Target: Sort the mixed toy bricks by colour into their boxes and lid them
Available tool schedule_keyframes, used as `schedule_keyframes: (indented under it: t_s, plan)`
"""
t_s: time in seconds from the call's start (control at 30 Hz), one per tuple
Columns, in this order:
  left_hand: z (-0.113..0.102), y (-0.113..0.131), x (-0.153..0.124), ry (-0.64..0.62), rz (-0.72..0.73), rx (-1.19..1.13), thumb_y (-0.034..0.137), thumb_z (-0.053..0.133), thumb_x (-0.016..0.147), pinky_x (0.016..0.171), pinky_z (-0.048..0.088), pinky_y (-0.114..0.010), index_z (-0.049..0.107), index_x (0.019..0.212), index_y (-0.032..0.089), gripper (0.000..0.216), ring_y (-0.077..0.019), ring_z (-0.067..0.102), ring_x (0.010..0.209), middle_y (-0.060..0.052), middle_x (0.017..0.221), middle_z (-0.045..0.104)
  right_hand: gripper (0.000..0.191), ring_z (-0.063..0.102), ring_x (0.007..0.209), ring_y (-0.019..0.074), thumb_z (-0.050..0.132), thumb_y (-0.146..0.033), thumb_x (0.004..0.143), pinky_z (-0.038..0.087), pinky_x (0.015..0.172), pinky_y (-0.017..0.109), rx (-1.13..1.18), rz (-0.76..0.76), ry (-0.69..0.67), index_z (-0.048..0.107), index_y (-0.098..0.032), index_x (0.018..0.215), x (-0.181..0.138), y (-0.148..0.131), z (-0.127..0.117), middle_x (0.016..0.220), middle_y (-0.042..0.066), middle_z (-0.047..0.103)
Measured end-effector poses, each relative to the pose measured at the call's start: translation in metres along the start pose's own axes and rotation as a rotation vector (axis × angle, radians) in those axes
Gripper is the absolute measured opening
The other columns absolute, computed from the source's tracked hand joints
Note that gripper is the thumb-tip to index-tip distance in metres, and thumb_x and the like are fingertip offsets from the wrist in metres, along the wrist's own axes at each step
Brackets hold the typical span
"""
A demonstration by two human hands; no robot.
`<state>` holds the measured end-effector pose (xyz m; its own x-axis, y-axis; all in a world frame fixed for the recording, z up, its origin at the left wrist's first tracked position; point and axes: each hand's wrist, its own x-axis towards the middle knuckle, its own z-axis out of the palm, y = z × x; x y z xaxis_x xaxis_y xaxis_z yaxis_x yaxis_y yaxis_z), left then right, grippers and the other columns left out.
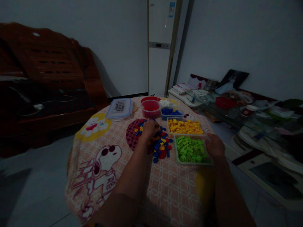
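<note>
My left hand point(151, 128) is over a loose pile of blue, red and yellow toy bricks point(163, 142) on the table. Its fingers are curled together, and whatever they pinch is hidden. On the right, my right hand point(215, 145) grips the side rim of a clear plastic box point(194, 163) full of lime-green bricks point(190, 148). Directly behind that box stands another one with yellow bricks point(184, 126). Farther back are a box of blue bricks point(170, 112), some white pieces point(166, 103) and a round tub point(151, 114) with red pieces.
A patterned cloth point(170, 186) covers the round table. At its back left lies a clear box with a blue-edged lid point(119, 107). Past the right edge, a cluttered glass-topped stand point(227, 116) holds a paper cup point(249, 109) and a red bowl point(224, 102). A wooden bench point(52, 66) stands left.
</note>
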<state>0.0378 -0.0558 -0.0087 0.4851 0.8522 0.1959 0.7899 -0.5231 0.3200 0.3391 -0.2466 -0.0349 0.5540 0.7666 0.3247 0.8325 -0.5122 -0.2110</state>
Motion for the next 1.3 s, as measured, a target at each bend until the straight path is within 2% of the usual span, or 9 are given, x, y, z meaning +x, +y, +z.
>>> schedule_keyframes:
  t_s: [0.17, 0.37, 0.53, 0.67, 0.77, 0.9, 1.03, 1.3]
  plan:
    - [-0.001, 0.001, 0.000, 0.068, -0.032, -0.137, 0.026, 0.067, 0.080, 0.088, 0.049, -0.032, 0.079, 0.092, 0.018, 0.018, -0.0243, 0.066, 0.098, -0.010, 0.101, 0.076, 0.044, 0.060, 0.118, 0.0297, 0.047, -0.025, 0.092, 0.047, 0.100, 0.039, -0.004, 0.001, 0.001, 0.062, -0.012, 0.132, 0.000, 0.000, 0.000, 0.135, 0.017, 0.061]
    - [-0.004, -0.001, 0.003, 0.161, -0.022, -0.587, 0.026, 0.064, 0.079, 0.072, 0.052, -0.026, 0.076, 0.090, 0.014, 0.020, -0.0179, 0.068, 0.077, -0.005, 0.085, 0.077, 0.043, 0.060, 0.117, 0.0298, 0.047, -0.025, 0.093, 0.048, 0.099, 0.040, 0.002, -0.007, 0.005, 0.062, -0.011, 0.131, 0.000, -0.001, 0.000, 0.134, 0.018, 0.061]
    - [0.008, 0.018, 0.007, 0.088, 0.036, -0.827, 0.022, 0.068, 0.075, 0.065, 0.054, -0.025, 0.076, 0.094, 0.012, 0.023, -0.0177, 0.070, 0.073, -0.007, 0.085, 0.077, 0.042, 0.061, 0.118, 0.0295, 0.049, -0.024, 0.093, 0.048, 0.099, 0.040, -0.018, 0.007, -0.003, 0.062, -0.013, 0.131, 0.000, -0.002, -0.001, 0.135, 0.017, 0.061]
    - [0.016, 0.031, 0.010, 0.053, 0.135, -0.883, 0.016, 0.067, 0.074, 0.073, 0.057, -0.028, 0.075, 0.105, 0.012, 0.032, -0.0193, 0.072, 0.082, -0.009, 0.095, 0.078, 0.042, 0.061, 0.118, 0.0294, 0.049, -0.024, 0.093, 0.048, 0.099, 0.040, -0.017, -0.003, 0.008, 0.062, -0.012, 0.130, 0.000, -0.001, 0.000, 0.134, 0.017, 0.061]
    - [0.011, 0.024, 0.011, 0.117, 0.151, -0.861, 0.015, 0.066, 0.076, 0.081, 0.058, -0.030, 0.075, 0.110, 0.014, 0.035, -0.0204, 0.072, 0.090, -0.009, 0.102, 0.077, 0.042, 0.061, 0.117, 0.0294, 0.049, -0.025, 0.093, 0.048, 0.099, 0.040, -0.011, -0.007, 0.011, 0.063, -0.012, 0.130, 0.000, 0.000, 0.001, 0.133, 0.017, 0.062]
    - [-0.002, -0.005, 0.007, 0.223, -0.030, -0.700, 0.015, 0.062, 0.079, 0.087, 0.056, -0.032, 0.076, 0.106, 0.015, 0.031, -0.0208, 0.072, 0.092, -0.009, 0.105, 0.077, 0.041, 0.061, 0.116, 0.0294, 0.050, -0.023, 0.091, 0.049, 0.098, 0.040, -0.007, -0.008, 0.030, 0.063, -0.014, 0.129, 0.000, 0.001, 0.003, 0.132, 0.017, 0.063]
    - [-0.012, -0.024, 0.001, 0.238, -0.156, -0.447, 0.016, 0.062, 0.080, 0.091, 0.054, -0.033, 0.078, 0.102, 0.019, 0.027, -0.0223, 0.071, 0.094, -0.007, 0.103, 0.078, 0.042, 0.061, 0.116, 0.0295, 0.049, -0.023, 0.091, 0.048, 0.099, 0.040, 0.009, -0.016, 0.032, 0.063, -0.014, 0.129, 0.000, 0.002, 0.004, 0.132, 0.016, 0.062]
    - [0.007, -0.010, 0.002, 0.157, -0.088, -0.103, 0.024, 0.070, 0.078, 0.096, 0.049, -0.033, 0.080, 0.097, 0.022, 0.021, -0.0246, 0.063, 0.107, -0.009, 0.109, 0.073, 0.045, 0.060, 0.118, 0.0300, 0.046, -0.026, 0.092, 0.047, 0.101, 0.041, 0.006, -0.015, 0.011, 0.061, -0.011, 0.131, 0.000, 0.002, 0.002, 0.134, 0.017, 0.062]
